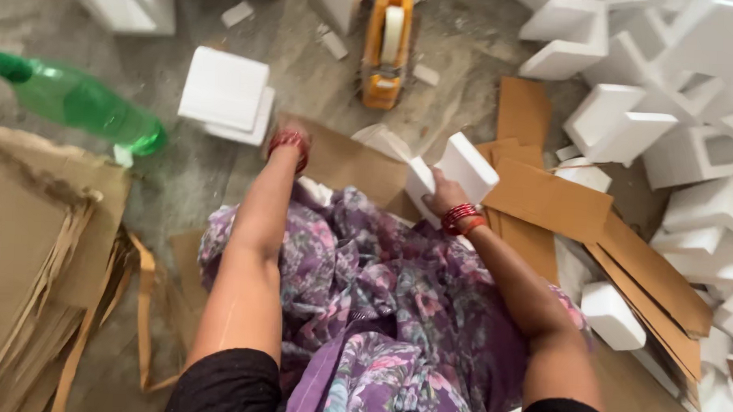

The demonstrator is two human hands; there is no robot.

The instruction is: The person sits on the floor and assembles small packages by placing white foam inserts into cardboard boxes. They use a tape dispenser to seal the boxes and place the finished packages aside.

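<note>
- Purple floral cloth [379,312] over my lap sits nearest, spread between both my arms
- Flat cardboard sheets [32,251] lie stacked on the floor [181,167] at my left, with more brown cardboard pieces [553,200] fanned out at my right
- White foam corner blocks [671,103] are heaped at far right
- Green plastic bottle [78,102] lies on its side, upper left
- Orange tape dispenser [387,48] stands ahead of me
- My right hand [441,196] grips a white foam block [464,167], fingers closed around it, held above the cardboard
- My left hand [289,138] reaches down to a cardboard sheet [348,161]; I cannot tell whether its fingers are spread or closed
</note>
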